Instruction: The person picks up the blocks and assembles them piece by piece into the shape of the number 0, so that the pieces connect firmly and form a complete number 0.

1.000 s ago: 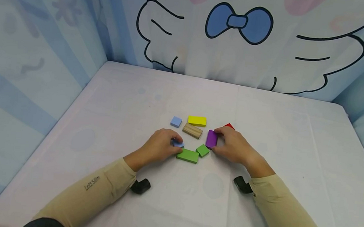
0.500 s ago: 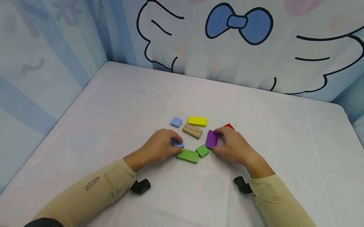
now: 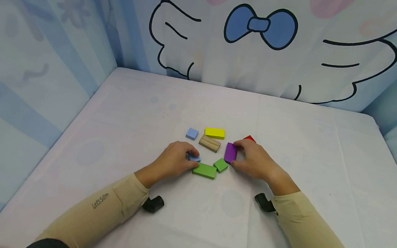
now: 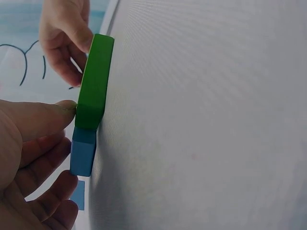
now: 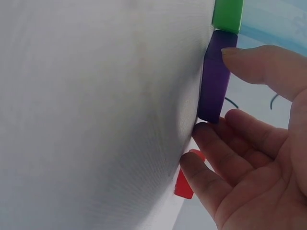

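My left hand holds a small blue block between thumb and fingers; its thumb also touches the left end of a long green block. In the left wrist view this green block adjoins the blue block. With my right hand I grip a purple block, thumb near its front end and fingers at its far end. A small green block lies between the long green one and the purple one. Behind the right fingers sits a partly hidden red block.
Farther back on the white-covered table lie a yellow block, a wood-grain block and a second small blue block. A patterned curtain hangs along the table's far edge.
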Available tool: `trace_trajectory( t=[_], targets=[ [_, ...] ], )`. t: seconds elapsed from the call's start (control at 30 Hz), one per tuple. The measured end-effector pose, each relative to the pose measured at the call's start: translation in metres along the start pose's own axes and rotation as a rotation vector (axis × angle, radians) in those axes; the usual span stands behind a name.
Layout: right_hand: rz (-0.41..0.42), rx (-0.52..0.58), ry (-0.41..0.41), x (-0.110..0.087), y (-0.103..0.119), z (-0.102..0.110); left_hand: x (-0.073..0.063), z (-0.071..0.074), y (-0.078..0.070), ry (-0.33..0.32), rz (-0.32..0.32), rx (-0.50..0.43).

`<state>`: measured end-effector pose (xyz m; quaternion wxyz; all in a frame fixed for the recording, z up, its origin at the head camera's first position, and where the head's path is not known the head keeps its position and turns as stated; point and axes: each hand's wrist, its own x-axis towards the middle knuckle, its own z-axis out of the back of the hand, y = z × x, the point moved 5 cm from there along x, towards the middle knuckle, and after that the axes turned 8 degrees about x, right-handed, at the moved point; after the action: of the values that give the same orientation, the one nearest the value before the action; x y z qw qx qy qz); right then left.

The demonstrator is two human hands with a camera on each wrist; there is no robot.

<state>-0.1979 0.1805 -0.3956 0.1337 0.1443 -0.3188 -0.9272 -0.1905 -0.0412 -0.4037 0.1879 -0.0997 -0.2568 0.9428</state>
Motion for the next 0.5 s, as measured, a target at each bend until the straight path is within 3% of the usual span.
trace_trajectory(
  t=[0.5],
  targets=[
    [-0.010, 0.016, -0.005, -0.0011, -0.0006, 0.0005, 0.0000, 0.0002, -0.0005, -0.007, -0.017, 0.010]
  ],
)
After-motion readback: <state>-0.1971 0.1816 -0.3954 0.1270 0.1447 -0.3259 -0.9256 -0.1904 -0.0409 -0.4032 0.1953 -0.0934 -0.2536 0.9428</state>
